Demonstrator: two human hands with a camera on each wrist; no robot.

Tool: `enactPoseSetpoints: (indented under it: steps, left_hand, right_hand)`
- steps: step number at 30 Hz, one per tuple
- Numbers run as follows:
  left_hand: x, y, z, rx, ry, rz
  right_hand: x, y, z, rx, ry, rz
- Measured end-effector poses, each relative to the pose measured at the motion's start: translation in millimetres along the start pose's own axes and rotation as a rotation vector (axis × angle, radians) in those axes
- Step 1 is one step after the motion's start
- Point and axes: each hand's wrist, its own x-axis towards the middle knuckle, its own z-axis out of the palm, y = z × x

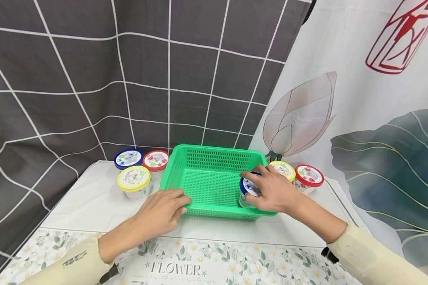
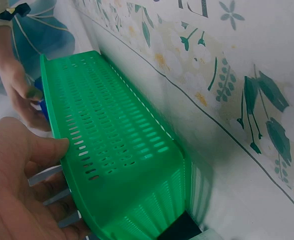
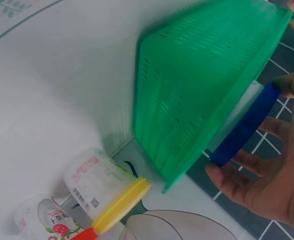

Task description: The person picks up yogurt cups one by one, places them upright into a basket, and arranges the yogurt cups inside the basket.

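A green perforated plastic basket stands on the table. My right hand grips a tub with a blue lid by its lid, at the basket's right front corner. In the right wrist view the blue lid stands above the rim and the tub's body is partly hidden by the basket wall. My left hand holds the basket's front left rim. The left wrist view shows the thumb of that hand on the outer wall and the other fingers over the rim.
Left of the basket stand tubs with blue, red and yellow lids. To its right are a yellow-lidded tub and a red-lidded tub. A dark checked cloth hangs behind, and a floral cloth covers the table's front.
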Motion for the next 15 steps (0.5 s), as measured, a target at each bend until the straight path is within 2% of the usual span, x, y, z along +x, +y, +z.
enactPoseSetpoints:
  steps: [8,15]
  left_hand:
    - [0.4,-0.3,-0.5,0.002,0.000,0.005]
    - [-0.1,-0.3,-0.7,-0.002,0.001,0.006]
  right_hand:
    - [1.1,-0.5,5.0,-0.017,-0.059,-0.003]
    - [2.4,-0.8,9.2,-0.037,-0.060,-0.033]
